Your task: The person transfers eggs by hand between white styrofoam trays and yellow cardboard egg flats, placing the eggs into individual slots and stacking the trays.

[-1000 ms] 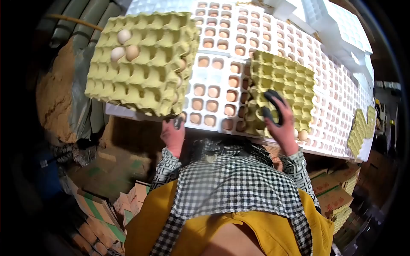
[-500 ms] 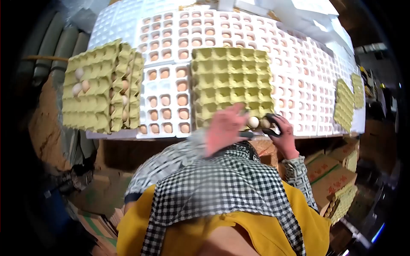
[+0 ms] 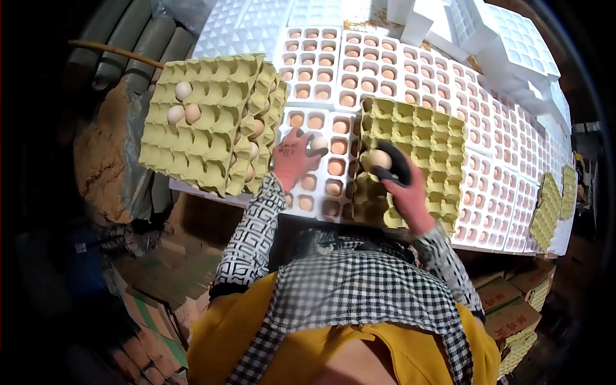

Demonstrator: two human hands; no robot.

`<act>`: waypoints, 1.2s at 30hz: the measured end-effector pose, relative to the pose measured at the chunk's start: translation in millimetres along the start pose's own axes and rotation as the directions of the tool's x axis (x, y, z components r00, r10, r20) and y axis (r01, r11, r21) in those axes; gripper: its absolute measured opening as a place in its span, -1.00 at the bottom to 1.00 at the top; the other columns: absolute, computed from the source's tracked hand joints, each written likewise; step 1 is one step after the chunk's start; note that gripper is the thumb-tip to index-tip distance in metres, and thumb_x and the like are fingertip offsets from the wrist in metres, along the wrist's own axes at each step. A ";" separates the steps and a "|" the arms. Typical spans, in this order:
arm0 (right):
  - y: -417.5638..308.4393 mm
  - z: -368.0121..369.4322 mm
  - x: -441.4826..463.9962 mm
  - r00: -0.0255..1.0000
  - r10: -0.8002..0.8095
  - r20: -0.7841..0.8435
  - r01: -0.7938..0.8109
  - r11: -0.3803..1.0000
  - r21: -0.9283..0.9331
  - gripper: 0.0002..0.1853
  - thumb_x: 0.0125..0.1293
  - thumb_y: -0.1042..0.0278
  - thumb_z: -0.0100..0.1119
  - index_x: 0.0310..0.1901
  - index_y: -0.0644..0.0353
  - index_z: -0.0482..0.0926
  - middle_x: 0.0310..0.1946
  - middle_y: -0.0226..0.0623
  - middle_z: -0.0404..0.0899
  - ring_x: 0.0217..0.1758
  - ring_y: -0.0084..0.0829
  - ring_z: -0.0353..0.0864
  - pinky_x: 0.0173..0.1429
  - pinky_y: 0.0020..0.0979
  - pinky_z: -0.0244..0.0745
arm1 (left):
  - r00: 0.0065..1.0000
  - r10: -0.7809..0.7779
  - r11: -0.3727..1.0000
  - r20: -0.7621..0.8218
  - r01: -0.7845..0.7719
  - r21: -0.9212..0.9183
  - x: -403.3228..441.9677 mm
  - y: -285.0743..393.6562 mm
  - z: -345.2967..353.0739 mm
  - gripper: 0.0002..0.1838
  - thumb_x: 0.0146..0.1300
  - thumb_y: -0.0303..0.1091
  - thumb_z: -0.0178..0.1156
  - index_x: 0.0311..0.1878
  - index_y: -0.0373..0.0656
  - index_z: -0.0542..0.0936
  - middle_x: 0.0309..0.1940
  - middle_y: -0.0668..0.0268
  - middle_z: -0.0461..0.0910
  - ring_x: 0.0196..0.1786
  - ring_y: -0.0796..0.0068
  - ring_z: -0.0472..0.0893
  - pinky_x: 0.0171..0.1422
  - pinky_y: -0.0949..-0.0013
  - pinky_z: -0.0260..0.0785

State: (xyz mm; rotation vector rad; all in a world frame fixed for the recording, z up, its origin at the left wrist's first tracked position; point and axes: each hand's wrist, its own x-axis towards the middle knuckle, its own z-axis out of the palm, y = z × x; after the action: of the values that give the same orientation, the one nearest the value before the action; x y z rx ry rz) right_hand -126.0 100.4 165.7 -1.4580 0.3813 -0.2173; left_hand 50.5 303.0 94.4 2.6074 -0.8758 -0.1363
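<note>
Both hands wear pink gloves with dark fingertips. My left hand [image 3: 295,157] is over a white foam tray [image 3: 300,203], its fingers closed on a pale egg [image 3: 319,144] at the cells. Above the left part of a yellow pulp tray [image 3: 414,128], my right hand [image 3: 402,183] holds a light brown egg [image 3: 379,160] between thumb and fingers. That yellow tray shows no eggs and lies on the foam trays. To the left, stacked yellow trays [image 3: 212,141] carry three eggs on top, with more eggs between the layers.
Foam trays of eggs [image 3: 369,67] spread across the table. Foam lids and boxes [image 3: 475,32] stand at the back right. Small yellow tray pieces [image 3: 547,208] lie at the right edge. Cardboard boxes [image 3: 507,308] are below on the right, and grey rolls [image 3: 138,48] at upper left.
The two eggs at the yellow tray's near edge have left it. My left hand has moved left to the foam tray with one egg; my right hand has lifted another over the yellow tray.
</note>
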 end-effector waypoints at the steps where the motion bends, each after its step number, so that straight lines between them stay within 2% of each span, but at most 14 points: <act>1: 6.3 24.3 16.5 0.999 -0.042 0.022 0.040 0.995 0.095 -0.44 0.20 0.57 0.27 0.27 0.33 0.43 0.19 -0.24 0.54 0.24 -0.46 0.52 0.31 -0.44 0.43 | 0.998 0.034 0.998 0.053 -0.036 0.049 7.2 -11.3 2.6 -0.42 -0.04 -0.08 0.48 0.07 -0.05 0.60 0.06 0.18 0.49 0.05 0.14 0.58 0.00 0.16 0.48; 3: 19.7 51.0 43.1 1.000 -0.019 -0.004 0.019 0.998 0.062 -0.47 0.19 0.61 0.25 0.24 0.36 0.45 0.15 -0.27 0.56 0.17 -0.50 0.53 0.27 -0.48 0.42 | 0.998 -0.059 0.998 -0.029 0.058 -0.026 20.2 -23.6 11.6 -0.41 0.02 -0.06 0.43 0.14 0.00 0.56 0.05 0.16 0.47 0.11 0.15 0.53 0.12 0.11 0.41; 6: 7.1 64.9 59.9 0.992 0.095 -0.078 -0.065 0.943 0.327 -0.53 0.24 0.63 0.15 0.23 0.36 0.47 0.07 -0.29 0.59 0.07 -0.53 0.55 0.19 -0.49 0.45 | 0.975 0.109 0.981 -0.196 -0.074 0.178 19.8 -32.1 40.0 -0.46 0.06 -0.14 0.38 0.14 -0.02 0.55 0.03 0.18 0.46 0.10 0.13 0.47 0.22 0.08 0.31; 10: -1.5 53.1 52.4 0.971 0.158 -0.177 -0.079 0.918 0.390 -0.55 0.31 0.56 0.11 0.25 0.35 0.46 0.02 -0.29 0.59 0.02 -0.52 0.57 0.13 -0.48 0.47 | 0.950 0.193 0.981 -0.247 -0.183 0.063 9.6 -43.7 55.9 -0.42 0.10 -0.24 0.32 0.24 -0.04 0.49 0.26 0.08 0.35 0.35 -0.04 0.29 0.40 -0.04 0.15; 14: 6.8 42.3 43.5 0.955 0.243 -0.168 -0.166 0.912 0.375 -0.54 0.29 0.59 0.08 0.26 0.35 0.45 0.05 -0.30 0.58 0.03 -0.52 0.57 0.12 -0.46 0.48 | 1.000 0.011 0.995 0.007 -0.012 0.096 15.0 -39.7 55.3 -0.39 0.23 -0.18 0.21 0.38 0.03 0.39 0.41 0.09 0.22 0.43 -0.06 0.23 0.40 -0.08 0.13; 18: 19.3 50.8 25.5 0.992 0.076 -0.102 -0.048 0.965 0.257 -0.43 0.20 0.56 0.19 0.30 0.32 0.40 0.11 -0.24 0.56 0.16 -0.49 0.54 0.21 -0.43 0.47 | 0.987 0.011 0.947 -0.162 -0.062 -0.314 -3.2 -18.8 28.2 -0.39 0.25 -0.34 0.17 0.41 -0.04 0.34 0.38 0.00 0.29 0.43 -0.05 0.26 0.52 0.02 0.07; 20: -15.3 53.5 8.2 0.979 0.150 -0.140 -0.172 0.971 -0.165 -0.38 0.19 0.53 0.27 0.31 0.33 0.37 0.13 -0.19 0.55 0.17 -0.50 0.54 0.26 -0.44 0.45 | 0.990 -0.022 0.518 0.138 0.129 -0.845 -25.4 -2.4 22.2 -0.35 0.23 -0.56 0.12 0.43 -0.20 0.30 0.35 0.05 0.35 0.38 0.19 0.39 0.45 0.29 0.22; 23: 27.5 41.8 -16.1 0.999 0.011 -0.030 -0.018 0.967 -0.255 -0.30 0.14 0.37 0.38 0.33 0.25 0.35 0.11 -0.04 0.57 0.15 -0.24 0.60 0.22 -0.32 0.48 | 0.914 0.290 0.080 0.284 0.273 -0.959 -62.3 24.8 24.4 -0.37 0.38 -0.32 0.17 0.45 -0.31 0.26 0.24 0.23 0.48 0.25 0.46 0.45 0.35 0.39 0.30; 27: -27.1 -15.4 -52.8 0.992 -0.055 0.111 0.098 0.898 -0.430 -0.25 0.14 0.22 0.36 0.36 0.22 0.31 0.27 0.02 0.41 0.29 -0.08 0.48 0.29 -0.30 0.42 | 0.874 0.093 0.190 0.477 0.455 -0.870 -67.5 87.3 -8.6 -0.39 0.41 -0.11 0.17 0.38 -0.29 0.35 0.10 0.22 0.55 -0.02 0.46 0.60 0.04 0.34 0.50; 28: -17.1 -26.6 -65.1 0.990 -0.068 0.127 0.130 0.798 -0.588 -0.23 0.10 0.17 0.38 0.36 0.20 0.33 0.29 0.04 0.37 0.32 0.00 0.42 0.34 -0.20 0.36 | 0.906 0.120 0.015 0.406 0.408 -0.913 -69.7 81.4 13.9 -0.48 0.44 -0.12 0.12 0.32 -0.26 0.40 -0.07 0.26 0.59 -0.18 0.45 0.62 -0.12 0.36 0.52; 31: 14.9 -29.1 -91.9 0.961 -0.034 0.276 0.273 0.306 -0.912 -0.41 0.22 0.09 0.22 0.28 0.06 0.42 0.30 0.00 0.35 0.32 0.07 0.39 0.38 0.09 0.29 | 0.967 0.237 0.316 0.089 0.010 -0.949 -69.4 98.3 48.0 -0.58 0.43 -0.13 0.08 0.23 -0.16 0.46 -0.09 0.21 0.60 -0.15 0.35 0.61 -0.09 0.31 0.53; 33: 36.2 -40.2 -94.7 0.953 0.057 0.298 0.296 0.036 -0.954 -0.51 0.38 0.17 -0.12 0.34 -0.10 0.36 0.44 -0.07 0.21 0.50 0.11 0.18 0.52 0.30 -0.16 | 0.893 0.127 -0.413 0.432 0.443 -0.796 -50.2 101.0 47.6 -0.55 0.43 -0.04 0.04 0.24 -0.11 0.45 -0.07 0.16 0.62 -0.15 0.28 0.62 -0.06 0.21 0.53; 34: 61.2 -49.0 -95.9 0.947 -0.038 0.320 0.322 0.054 -0.945 -0.52 0.37 0.19 -0.08 0.33 -0.10 0.40 0.42 -0.09 0.25 0.46 0.10 0.22 0.50 0.31 -0.09 | 0.863 0.114 -0.578 0.492 0.460 -0.674 -40.8 88.1 61.9 -0.49 0.43 0.03 0.01 0.27 -0.10 0.44 -0.07 0.12 0.63 -0.17 0.22 0.62 -0.04 0.13 0.51; 36: 69.9 -59.9 -98.9 0.935 -0.209 0.288 0.319 0.135 -0.938 -0.58 0.36 0.22 -0.07 0.24 -0.08 0.47 0.33 -0.20 0.36 0.33 0.00 0.34 0.47 0.16 0.08 | 0.894 0.182 -0.553 0.410 0.438 -0.709 -31.3 92.3 50.3 -0.45 0.45 -0.02 -0.01 0.39 -0.11 0.36 -0.01 0.12 0.62 -0.10 0.21 0.61 0.05 0.13 0.48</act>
State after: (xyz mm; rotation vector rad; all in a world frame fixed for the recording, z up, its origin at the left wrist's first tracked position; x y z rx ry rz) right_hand -245.8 89.3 104.3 -2.8999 0.1320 -0.1850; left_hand -36.9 237.9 82.9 0.5868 0.0152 -1.0320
